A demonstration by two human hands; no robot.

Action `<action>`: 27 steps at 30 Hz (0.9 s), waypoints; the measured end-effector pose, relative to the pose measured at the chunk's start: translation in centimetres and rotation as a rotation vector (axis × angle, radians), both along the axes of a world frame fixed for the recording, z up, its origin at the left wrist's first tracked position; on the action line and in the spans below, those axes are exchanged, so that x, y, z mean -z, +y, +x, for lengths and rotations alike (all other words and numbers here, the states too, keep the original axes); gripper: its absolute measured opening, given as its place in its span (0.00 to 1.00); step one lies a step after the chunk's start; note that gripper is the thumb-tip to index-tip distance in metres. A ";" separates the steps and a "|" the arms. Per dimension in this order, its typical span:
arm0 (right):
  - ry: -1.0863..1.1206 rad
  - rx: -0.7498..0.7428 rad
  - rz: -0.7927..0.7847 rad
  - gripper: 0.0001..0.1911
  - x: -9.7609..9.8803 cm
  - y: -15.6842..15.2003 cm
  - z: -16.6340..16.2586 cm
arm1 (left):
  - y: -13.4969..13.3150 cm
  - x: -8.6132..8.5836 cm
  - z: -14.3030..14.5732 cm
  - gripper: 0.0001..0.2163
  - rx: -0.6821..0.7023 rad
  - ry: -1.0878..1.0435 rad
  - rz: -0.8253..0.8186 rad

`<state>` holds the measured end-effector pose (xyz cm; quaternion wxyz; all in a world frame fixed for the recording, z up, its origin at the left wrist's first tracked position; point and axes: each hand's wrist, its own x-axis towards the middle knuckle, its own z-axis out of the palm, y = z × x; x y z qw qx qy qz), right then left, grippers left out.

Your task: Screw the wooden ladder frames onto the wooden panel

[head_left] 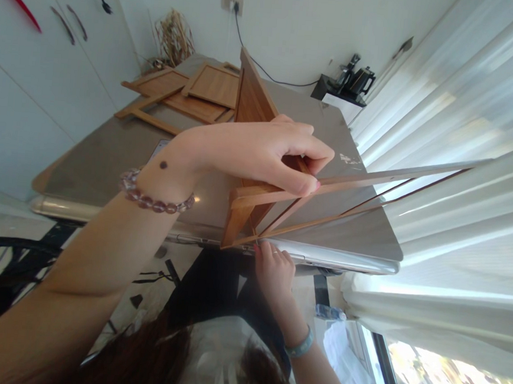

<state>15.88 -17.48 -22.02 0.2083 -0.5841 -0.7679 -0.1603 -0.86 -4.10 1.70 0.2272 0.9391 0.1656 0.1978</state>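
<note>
My left hand (263,154) reaches across the table and is closed around the upper rail of a wooden frame (364,178), thumb pressed on its near side. The frame stands on edge near the table's front, its long rails running off to the right. It meets an upright wooden panel (253,94) that is partly covered by my left hand. Low at the front corner, my right hand (276,267) is closed, its thumb and forefinger pinched against the lower end of the wood. A thin object seems to show at those fingertips, too small to name.
More wooden panels (214,84) and an open frame (149,112) lie at the back left of the grey table (93,170). A black kettle (362,81) stands on a small cabinet behind. White curtains (457,231) hang at the right, near the frame's far end.
</note>
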 end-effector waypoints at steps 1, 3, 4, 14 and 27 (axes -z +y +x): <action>-0.002 -0.009 -0.003 0.18 -0.1 0.0 0.0 | 0.0 0.0 0.0 0.13 -0.002 0.002 -0.001; -0.001 -0.027 -0.011 0.18 -0.3 0.1 0.1 | 0.0 -0.1 0.0 0.13 -0.002 0.012 0.009; 0.002 -0.039 -0.019 0.18 -0.4 0.2 0.2 | 0.0 -0.1 0.0 0.13 0.000 0.020 0.017; 0.267 -0.031 -0.177 0.19 0.9 0.0 -0.4 | 0.2 -0.3 -0.3 0.13 0.048 0.040 0.043; 1.055 0.020 -0.388 0.21 1.3 -0.9 -3.6 | 0.2 -0.6 -0.3 0.12 0.080 0.071 0.057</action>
